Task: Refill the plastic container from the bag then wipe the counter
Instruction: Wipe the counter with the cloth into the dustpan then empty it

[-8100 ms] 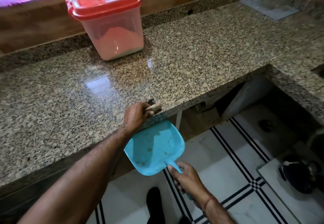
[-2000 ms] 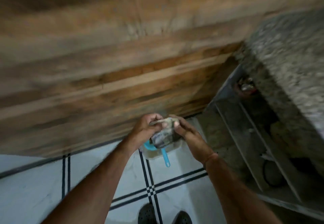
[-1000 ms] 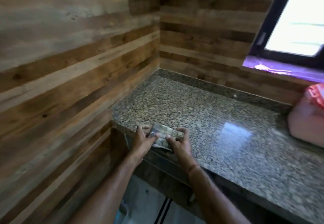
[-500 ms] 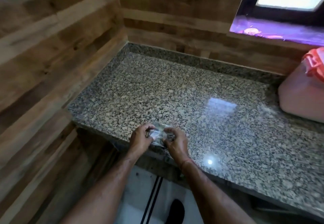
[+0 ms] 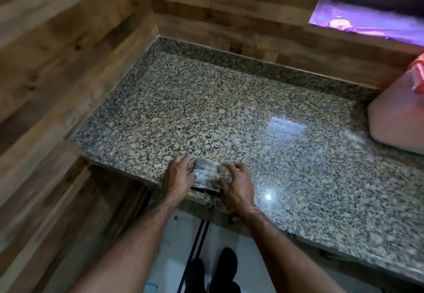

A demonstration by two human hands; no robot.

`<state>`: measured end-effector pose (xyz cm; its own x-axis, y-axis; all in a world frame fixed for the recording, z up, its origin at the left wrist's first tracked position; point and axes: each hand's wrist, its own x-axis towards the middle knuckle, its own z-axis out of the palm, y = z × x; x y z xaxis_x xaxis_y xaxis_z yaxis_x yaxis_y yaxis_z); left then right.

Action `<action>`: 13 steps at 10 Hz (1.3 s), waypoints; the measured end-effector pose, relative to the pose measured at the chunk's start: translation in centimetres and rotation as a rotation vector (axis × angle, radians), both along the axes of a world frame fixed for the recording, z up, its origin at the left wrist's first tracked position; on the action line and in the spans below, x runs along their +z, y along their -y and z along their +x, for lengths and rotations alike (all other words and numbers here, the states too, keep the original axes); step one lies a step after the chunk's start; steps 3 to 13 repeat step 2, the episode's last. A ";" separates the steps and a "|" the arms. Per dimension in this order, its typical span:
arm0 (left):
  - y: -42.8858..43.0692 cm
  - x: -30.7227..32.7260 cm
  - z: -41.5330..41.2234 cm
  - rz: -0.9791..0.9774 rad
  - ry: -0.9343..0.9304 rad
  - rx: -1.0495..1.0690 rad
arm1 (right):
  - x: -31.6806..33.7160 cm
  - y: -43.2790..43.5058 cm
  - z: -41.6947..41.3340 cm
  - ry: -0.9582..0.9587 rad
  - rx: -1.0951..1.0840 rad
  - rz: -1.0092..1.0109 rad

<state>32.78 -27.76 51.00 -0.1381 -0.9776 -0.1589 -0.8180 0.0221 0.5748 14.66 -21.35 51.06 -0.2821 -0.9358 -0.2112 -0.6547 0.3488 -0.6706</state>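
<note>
Both hands press a folded, crumpled clear bag flat on the speckled granite counter, close to its front edge. My left hand grips the bag's left end, and my right hand holds its right end with the fingers curled over it. The plastic container, pinkish and translucent with a red lid, stands at the far right of the counter, cut off by the frame edge.
Wood-panelled walls enclose the counter on the left and at the back. A window ledge sits above the back right. Below the counter edge is white tiled floor with black lines, my feet, and a bit of blue plastic.
Since 8 s ago I put away the blue dustpan and picked up the bag. Over the last second both hands brought it onto the counter edge and keep folding it there.
</note>
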 end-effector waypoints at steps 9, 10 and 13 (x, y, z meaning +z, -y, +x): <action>2.2 6.0 -4.3 -0.138 -0.024 -0.129 | 4.5 -1.8 -4.7 0.046 -0.229 -0.156; 2.2 6.0 -4.3 -0.138 -0.024 -0.129 | 4.5 -1.8 -4.7 0.046 -0.229 -0.156; 2.2 6.0 -4.3 -0.138 -0.024 -0.129 | 4.5 -1.8 -4.7 0.046 -0.229 -0.156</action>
